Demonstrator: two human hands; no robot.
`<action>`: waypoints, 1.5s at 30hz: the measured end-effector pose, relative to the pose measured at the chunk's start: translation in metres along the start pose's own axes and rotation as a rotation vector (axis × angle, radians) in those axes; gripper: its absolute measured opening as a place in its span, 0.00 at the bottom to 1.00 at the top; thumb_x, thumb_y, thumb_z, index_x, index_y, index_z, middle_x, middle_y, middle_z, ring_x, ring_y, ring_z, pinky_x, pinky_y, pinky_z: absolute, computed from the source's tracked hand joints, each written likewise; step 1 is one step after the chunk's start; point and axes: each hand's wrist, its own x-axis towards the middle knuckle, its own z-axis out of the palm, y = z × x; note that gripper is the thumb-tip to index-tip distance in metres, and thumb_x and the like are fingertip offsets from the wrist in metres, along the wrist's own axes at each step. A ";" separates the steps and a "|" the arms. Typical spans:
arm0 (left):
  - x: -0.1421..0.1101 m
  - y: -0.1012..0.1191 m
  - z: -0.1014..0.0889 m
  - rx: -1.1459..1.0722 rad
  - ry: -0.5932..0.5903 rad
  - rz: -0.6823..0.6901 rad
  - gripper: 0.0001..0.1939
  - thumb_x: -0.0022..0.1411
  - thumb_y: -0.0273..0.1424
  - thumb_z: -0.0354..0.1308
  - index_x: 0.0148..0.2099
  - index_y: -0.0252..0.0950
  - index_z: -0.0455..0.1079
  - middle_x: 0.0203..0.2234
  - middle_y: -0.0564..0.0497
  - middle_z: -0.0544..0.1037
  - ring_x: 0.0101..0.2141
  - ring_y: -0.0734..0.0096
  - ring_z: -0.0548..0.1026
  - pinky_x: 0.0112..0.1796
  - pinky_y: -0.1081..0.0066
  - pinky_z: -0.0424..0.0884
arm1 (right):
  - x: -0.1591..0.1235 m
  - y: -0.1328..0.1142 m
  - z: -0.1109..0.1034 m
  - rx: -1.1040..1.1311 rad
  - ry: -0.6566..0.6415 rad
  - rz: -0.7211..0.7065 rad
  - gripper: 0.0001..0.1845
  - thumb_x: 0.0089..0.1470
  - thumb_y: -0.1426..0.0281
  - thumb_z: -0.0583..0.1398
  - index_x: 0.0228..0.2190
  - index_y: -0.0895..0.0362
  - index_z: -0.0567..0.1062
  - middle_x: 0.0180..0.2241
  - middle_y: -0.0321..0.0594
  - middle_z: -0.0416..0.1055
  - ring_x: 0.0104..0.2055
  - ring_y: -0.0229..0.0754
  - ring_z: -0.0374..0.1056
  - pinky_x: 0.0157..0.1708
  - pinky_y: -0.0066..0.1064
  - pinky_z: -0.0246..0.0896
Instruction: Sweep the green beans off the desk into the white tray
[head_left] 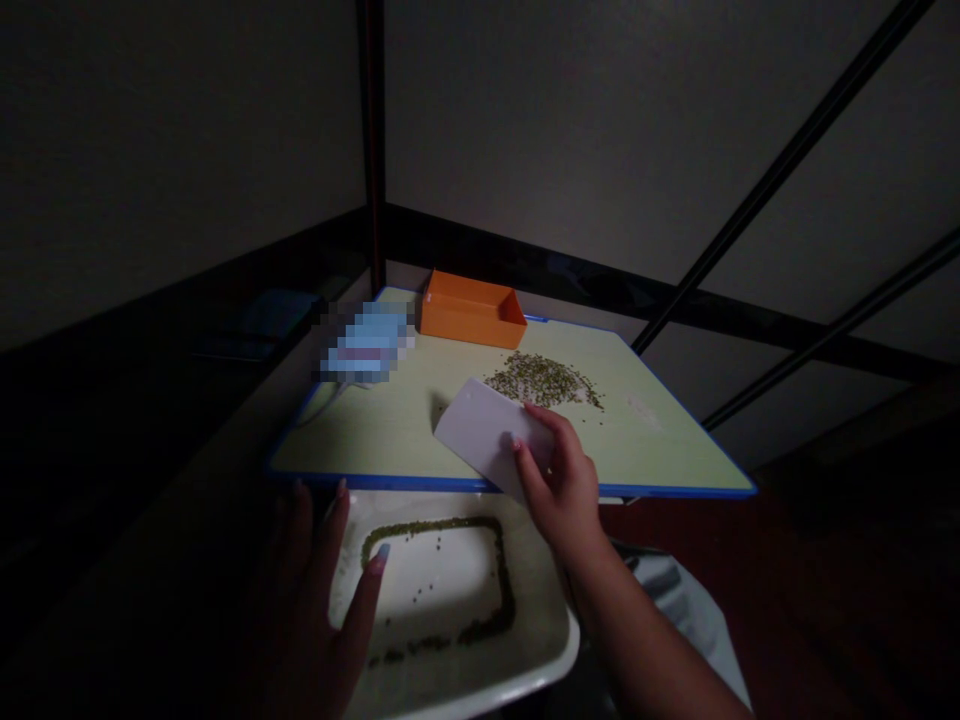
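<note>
My right hand [559, 475] grips a flat white card [484, 430] between thumb and fingers, tilted just over the front part of the pale green tabletop [397, 430]. Beyond the card, a spread of small green beans [544, 380] lies on the tabletop. Below the table's front edge is a white plastic basin [442, 575], with more small green beans [506, 585] lining the edges of its floor. My left hand [330, 580] is at the basin's left side, thumb and fingers spread, holding nothing. Whether it touches the rim is hard to tell in the dark.
An orange open box [472, 320] stands at the back of the table. Left of it is a blurred-out light blue item [367, 340]. A blue trim [675, 490] runs round the table edge. Walls stand close behind and to the left. A pale bag-like thing [686, 600] is at lower right.
</note>
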 end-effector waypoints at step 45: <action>-0.002 0.002 -0.001 0.026 0.007 -0.010 0.34 0.64 0.44 0.45 0.70 0.51 0.42 0.71 0.45 0.49 0.68 0.48 0.53 0.64 0.40 0.57 | 0.051 0.005 0.015 0.086 -0.142 -0.098 0.17 0.57 0.74 0.56 0.48 0.52 0.71 0.47 0.43 0.77 0.49 0.46 0.74 0.44 0.36 0.71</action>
